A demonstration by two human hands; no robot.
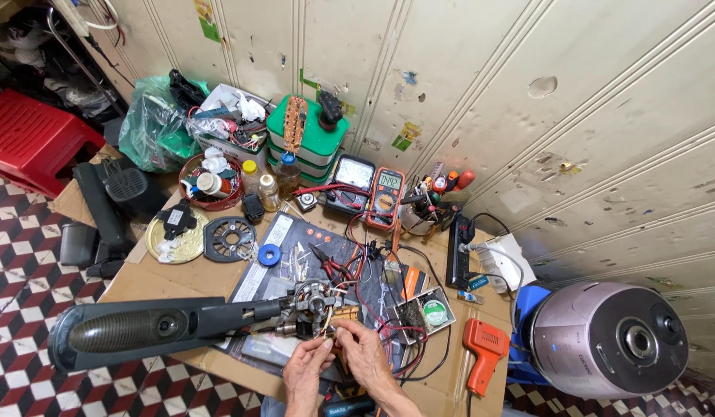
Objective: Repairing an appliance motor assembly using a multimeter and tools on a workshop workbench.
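My hands [338, 363] meet at the exposed copper-wound motor [315, 305] near the front edge of the cardboard-topped desk [152, 282]. Its long dark housing [133, 332] stretches left. Behind it lie red-handled pliers [332, 266]; the orange multimeter [385, 198] stands by the wall, the orange glue gun [483, 351] to my right.

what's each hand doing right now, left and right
Left hand: fingers curled, pinching at the underside of the exposed motor; exact grip unclear.
Right hand: fingertips closed on the motor's wiring.
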